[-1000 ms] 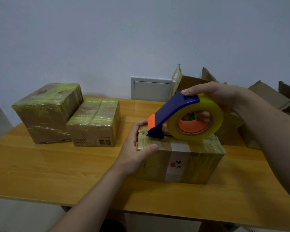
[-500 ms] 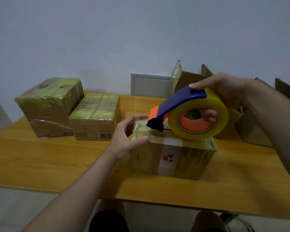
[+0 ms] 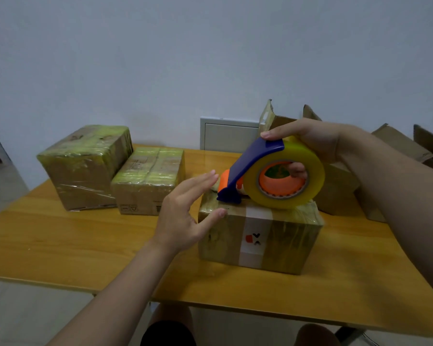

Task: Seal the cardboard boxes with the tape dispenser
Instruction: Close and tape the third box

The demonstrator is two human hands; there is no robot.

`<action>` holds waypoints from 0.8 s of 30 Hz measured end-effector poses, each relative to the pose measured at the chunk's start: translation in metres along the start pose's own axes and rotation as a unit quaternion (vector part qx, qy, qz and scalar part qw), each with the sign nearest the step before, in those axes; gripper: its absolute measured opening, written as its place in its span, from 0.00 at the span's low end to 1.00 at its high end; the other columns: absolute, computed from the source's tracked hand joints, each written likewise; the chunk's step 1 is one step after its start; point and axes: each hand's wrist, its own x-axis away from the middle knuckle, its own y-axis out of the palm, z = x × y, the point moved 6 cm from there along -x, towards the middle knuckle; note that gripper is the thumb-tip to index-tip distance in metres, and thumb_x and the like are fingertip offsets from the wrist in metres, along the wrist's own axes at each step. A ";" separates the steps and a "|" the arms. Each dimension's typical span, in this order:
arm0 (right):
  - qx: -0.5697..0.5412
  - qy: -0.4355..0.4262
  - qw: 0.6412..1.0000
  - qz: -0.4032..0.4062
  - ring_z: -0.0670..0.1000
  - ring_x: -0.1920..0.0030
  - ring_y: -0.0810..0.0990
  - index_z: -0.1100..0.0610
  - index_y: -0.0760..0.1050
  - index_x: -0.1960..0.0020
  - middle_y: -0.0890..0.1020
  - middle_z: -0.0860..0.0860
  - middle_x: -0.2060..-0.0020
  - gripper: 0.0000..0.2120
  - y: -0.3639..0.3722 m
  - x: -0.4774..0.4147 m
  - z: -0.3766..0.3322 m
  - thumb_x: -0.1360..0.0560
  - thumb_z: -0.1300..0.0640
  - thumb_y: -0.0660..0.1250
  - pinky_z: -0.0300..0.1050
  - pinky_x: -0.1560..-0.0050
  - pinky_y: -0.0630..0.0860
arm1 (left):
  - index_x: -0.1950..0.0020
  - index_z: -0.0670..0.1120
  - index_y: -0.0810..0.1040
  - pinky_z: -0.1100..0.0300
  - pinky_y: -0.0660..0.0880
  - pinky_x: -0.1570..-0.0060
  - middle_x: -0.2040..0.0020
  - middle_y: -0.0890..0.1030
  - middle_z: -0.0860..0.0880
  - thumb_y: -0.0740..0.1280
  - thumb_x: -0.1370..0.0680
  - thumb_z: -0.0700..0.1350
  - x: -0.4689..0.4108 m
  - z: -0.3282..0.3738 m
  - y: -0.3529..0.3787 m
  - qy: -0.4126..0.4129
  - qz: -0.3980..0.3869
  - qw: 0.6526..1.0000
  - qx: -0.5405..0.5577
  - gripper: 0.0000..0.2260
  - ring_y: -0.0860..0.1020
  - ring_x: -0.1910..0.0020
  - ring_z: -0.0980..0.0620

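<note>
Right hand (image 3: 318, 143) grips tape dispenser (image 3: 254, 171), fingers (image 3: 296, 171) through its core; dispenser rests on cardboard box (image 3: 285, 240) directly beneath that hand. Left hand (image 3: 185, 211) is spread wide, fingers straight, thumb tip at box's near corner.

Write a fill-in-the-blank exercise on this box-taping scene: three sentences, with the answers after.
1. The hand gripping the tape dispenser is the person's ____ one.
2. The dispenser rests on ____ of the nearest box.
3. At the table's far left stand ____ taped boxes.
Missing words: right; top; two.
</note>
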 end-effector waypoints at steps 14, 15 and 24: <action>-0.015 0.053 0.998 -0.029 0.55 0.74 0.78 0.65 0.81 0.44 0.79 0.59 0.71 0.34 -0.015 -0.001 0.010 0.36 0.37 0.78 0.48 0.67 0.79 | 0.32 0.42 0.82 0.49 0.80 0.42 0.33 0.82 0.48 0.63 0.17 0.60 0.008 -0.009 0.006 0.063 0.042 0.991 -0.109 0.25 0.81 0.37 0.50; -0.028 0.056 0.998 -0.029 0.55 0.74 0.78 0.65 0.80 0.45 0.79 0.59 0.72 0.33 -0.017 0.002 0.013 0.35 0.39 0.77 0.48 0.67 0.79 | 0.32 0.43 0.82 0.49 0.80 0.43 0.33 0.82 0.48 0.63 0.17 0.61 0.008 -0.010 0.006 0.066 0.040 0.991 -0.110 0.26 0.82 0.38 0.50; -0.030 0.082 0.996 -0.016 0.57 0.75 0.77 0.68 0.80 0.44 0.77 0.61 0.74 0.37 -0.048 0.034 0.028 0.37 0.39 0.80 0.48 0.68 0.78 | 0.34 0.43 0.83 0.49 0.80 0.45 0.33 0.82 0.49 0.64 0.18 0.60 0.009 -0.016 0.002 0.072 0.049 0.991 -0.104 0.24 0.82 0.41 0.48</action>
